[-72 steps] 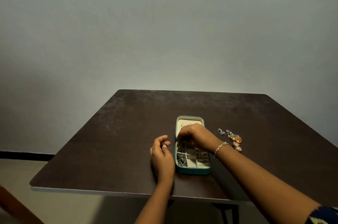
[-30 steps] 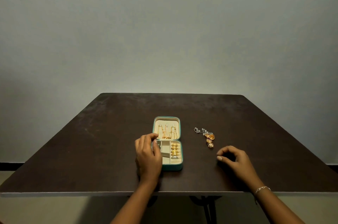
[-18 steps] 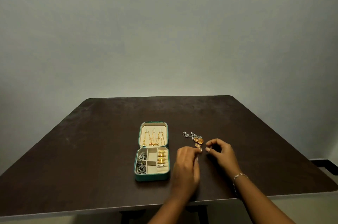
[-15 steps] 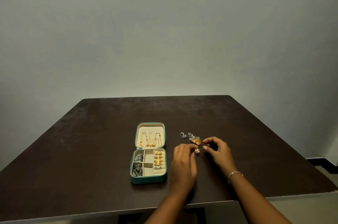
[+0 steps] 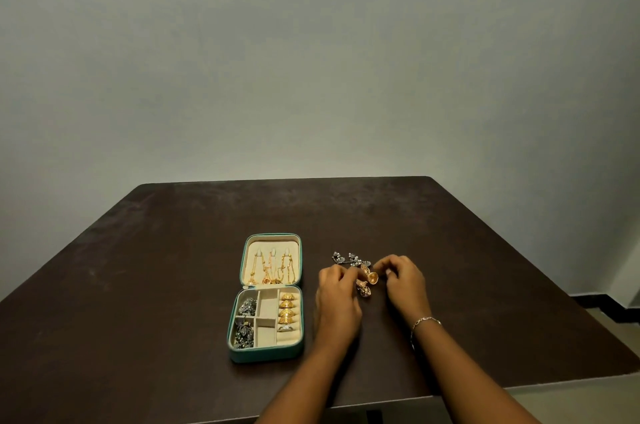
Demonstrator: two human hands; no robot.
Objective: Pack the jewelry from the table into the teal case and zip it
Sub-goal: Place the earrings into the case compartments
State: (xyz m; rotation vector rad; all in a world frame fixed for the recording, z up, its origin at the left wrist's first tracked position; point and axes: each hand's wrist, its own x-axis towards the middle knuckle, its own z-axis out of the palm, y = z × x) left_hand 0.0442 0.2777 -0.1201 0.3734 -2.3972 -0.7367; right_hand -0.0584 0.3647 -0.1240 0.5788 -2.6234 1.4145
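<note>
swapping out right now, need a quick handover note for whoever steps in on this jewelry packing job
Hands: the left hand has its fingers curled at the gold earrings on the table; whether it grips one is unclear. The right hand curls at the same cluster from the other side, grip also unclear.
Case: the teal case lies open and unzipped, left of both hands.
Done: gold chains in the lid, gold rings in the right column, dark silver pieces in the left compartments.
Left: pack the gold earrings and the silver earrings just beyond them, close, zip.
</note>
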